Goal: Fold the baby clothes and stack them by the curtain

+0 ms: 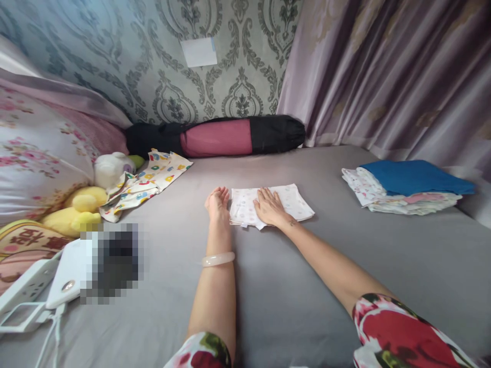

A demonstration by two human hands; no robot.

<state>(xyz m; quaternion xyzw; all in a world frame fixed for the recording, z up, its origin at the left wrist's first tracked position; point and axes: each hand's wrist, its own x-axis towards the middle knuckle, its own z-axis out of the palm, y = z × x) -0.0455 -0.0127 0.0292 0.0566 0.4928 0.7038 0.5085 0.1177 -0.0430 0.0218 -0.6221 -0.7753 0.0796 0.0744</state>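
Note:
A folded white cloth with a pale dotted print (293, 202) lies flat on the grey bed sheet (284, 286) in front of me. My right hand (268, 207) rests palm down on its middle, fingers spread, gripping nothing. Beside the cloth's left edge is my left hand (218, 202), turned on its side with the palm toward the cloth. Its fingers are loosely bent and hold nothing that I can see. A small corner and a tag of the cloth stick out at its near edge.
At the right is a stack of folded cloths (416, 204) topped by a blue one (418, 176). A patterned cloth (164, 171), yellow plush toy (76, 209), power strip (26, 283) and white device (71, 268) lie left. A long black-and-pink bag (217, 137) lies along the wall.

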